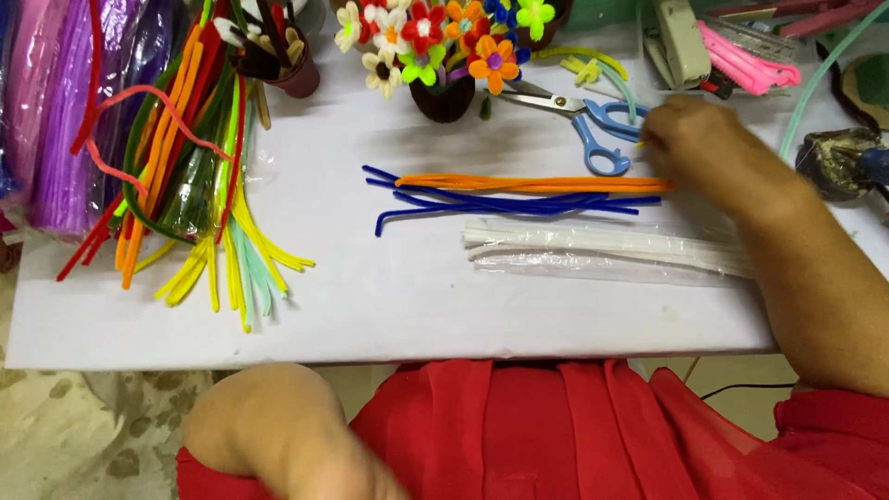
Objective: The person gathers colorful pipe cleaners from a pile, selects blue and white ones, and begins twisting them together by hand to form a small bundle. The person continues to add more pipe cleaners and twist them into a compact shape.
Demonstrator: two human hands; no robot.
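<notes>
White tabletop: right hand pinches fuzzy orange pipe cleaners at right-centre; left hand's fingers hidden, can't tell.

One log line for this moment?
right hand: on orange pipe cleaners | blue scissors: beside | left hand: unseen

Person in red, arms bare

A loose red garment of thin, softly pleated cloth fills the near edge; a short red sleeve ends high on the right arm, and the right hand carries no ring, watch or glove; the forearms are uncovered.
</notes>
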